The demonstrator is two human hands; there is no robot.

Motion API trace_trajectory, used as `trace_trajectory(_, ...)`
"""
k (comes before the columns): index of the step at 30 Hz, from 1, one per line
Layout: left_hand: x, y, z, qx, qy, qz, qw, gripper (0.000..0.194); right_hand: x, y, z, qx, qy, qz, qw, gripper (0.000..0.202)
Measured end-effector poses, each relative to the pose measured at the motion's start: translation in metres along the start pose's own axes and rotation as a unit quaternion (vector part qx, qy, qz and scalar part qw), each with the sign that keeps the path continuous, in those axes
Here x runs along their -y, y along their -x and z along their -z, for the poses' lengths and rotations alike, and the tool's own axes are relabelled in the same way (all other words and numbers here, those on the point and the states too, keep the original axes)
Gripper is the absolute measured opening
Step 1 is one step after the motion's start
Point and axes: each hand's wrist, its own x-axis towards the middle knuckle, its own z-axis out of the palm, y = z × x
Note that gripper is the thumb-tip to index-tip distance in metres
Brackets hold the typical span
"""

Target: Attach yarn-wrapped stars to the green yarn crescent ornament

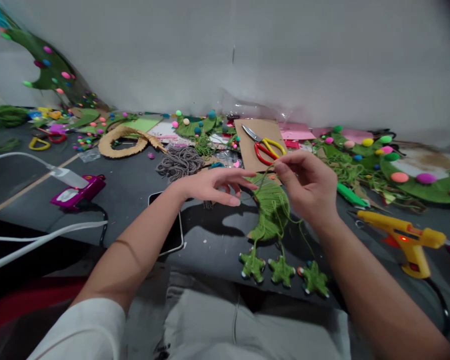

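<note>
Dark grey table (210, 240) against a plain pale wall, crowded with craft bits. Near the middle, a green yarn-wrapped shape (272, 212) lying flat, with three small green stars (281, 271) dangling from it on threads at the table's front edge. Right hand (307, 185) raised just above the shape, fingers curled, thumb and forefinger pinched on a strand of green yarn (264, 177) running down to the wrapped piece. Left hand (213, 185) spread open and flat, palm down, fingertips reaching toward the same strand beside the shape; whether touching it, hard to tell. Behind the hands, red-and-yellow scissors (264, 147) resting on a piece of brown cardboard (257, 137). To the right, a yellow glue gun (408, 237) with a small red light, lying well apart from the shape. Further right, green leaf-like pieces dotted with coloured pompoms (399, 177). To the left of the hands, a bundle of grey cord (180, 162), a tan wrapped ring (122, 142), a black phone (172, 230) partly under the left forearm, and a magenta tool (77, 192) with a white cable. Along the bottom, pale trousers and a white sleeve.
</note>
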Motion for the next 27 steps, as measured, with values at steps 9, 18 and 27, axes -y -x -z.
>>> trace_trajectory(9, -0.005, -0.005, 0.000, 0.090, 0.070, 0.035, 0.993, 0.025, 0.006, 0.000, -0.001, -0.040, -0.006, 0.002, 0.999, 0.014)
trace_trajectory(18, 0.003, 0.011, 0.018, -0.198, 0.156, -0.010, 0.968, 0.042, -0.028, -0.029, 0.045, -0.155, -0.006, -0.065, 0.986, 0.028)
trace_trajectory(27, 0.018, -0.005, 0.022, -0.314, 0.164, -0.084, 0.931, 0.034, -0.033, -0.015, 0.051, 0.146, 0.076, -0.094, 0.982, 0.023)
